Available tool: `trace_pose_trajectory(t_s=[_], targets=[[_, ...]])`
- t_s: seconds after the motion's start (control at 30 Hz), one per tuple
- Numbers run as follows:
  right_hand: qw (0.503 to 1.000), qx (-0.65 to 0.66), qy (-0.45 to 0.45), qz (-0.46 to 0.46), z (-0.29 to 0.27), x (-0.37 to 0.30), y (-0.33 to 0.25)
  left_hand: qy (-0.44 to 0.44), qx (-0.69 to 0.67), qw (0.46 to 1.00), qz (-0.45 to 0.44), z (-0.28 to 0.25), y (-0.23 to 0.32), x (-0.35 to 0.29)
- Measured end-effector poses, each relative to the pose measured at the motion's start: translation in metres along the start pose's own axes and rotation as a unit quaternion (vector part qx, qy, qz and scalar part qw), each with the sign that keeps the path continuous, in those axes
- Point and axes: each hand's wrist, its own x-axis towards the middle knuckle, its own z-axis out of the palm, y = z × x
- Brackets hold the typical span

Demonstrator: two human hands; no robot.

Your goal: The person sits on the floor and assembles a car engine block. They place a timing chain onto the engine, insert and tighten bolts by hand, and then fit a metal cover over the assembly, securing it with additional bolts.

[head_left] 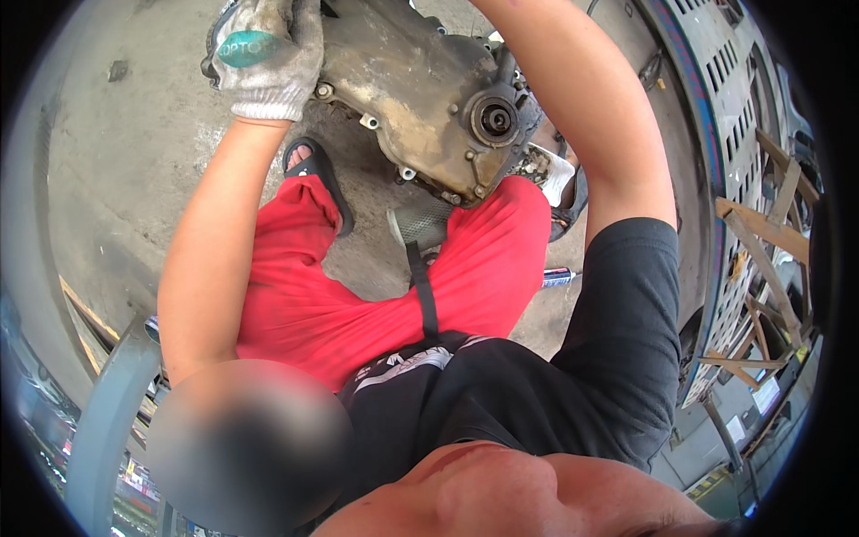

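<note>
A greasy metal engine (420, 98) with a bolted cover and a round shaft opening sits in front of me, leaning close to my right knee. My left hand (268, 55), in a dirty white knit glove with a green patch, grips its left edge. The fingertips curl at the upper rim of the picture and are partly cut off. My bare right forearm (577, 67) reaches past the engine's right side, and the hand lies beyond the top edge, out of sight. Below the engine, between my legs, is a grey mesh cylinder (422, 224).
A tube with a blue label (558, 277) lies on the concrete floor (161, 170) beside my right thigh. Something white (558, 179) is near my right foot. At right stand a perforated metal panel (729, 98) and wooden bracing (765, 228); a grey-blue metal post (107, 421) rises at left.
</note>
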Motion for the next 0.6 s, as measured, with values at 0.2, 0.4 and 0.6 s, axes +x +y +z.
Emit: trace_pose_trajectory(t_s=[0.2, 0.4, 0.6], targets=[[0.999, -0.023, -0.038, 0.017, 0.005, 0.01, -0.002, 0.036, -0.014, 0.999, 0.007, 0.005, -0.002, 0.002], [0.999, -0.009, -0.024, 0.022, -0.004, -0.004, -0.012, 0.016, 0.008, 1.0, 0.008, -0.003, 0.001, -0.001], [0.996, 0.033, -0.002, 0.078, 0.012, 0.001, 0.0, -0.004, -0.038, 0.999, 0.003, 0.007, -0.001, 0.002]])
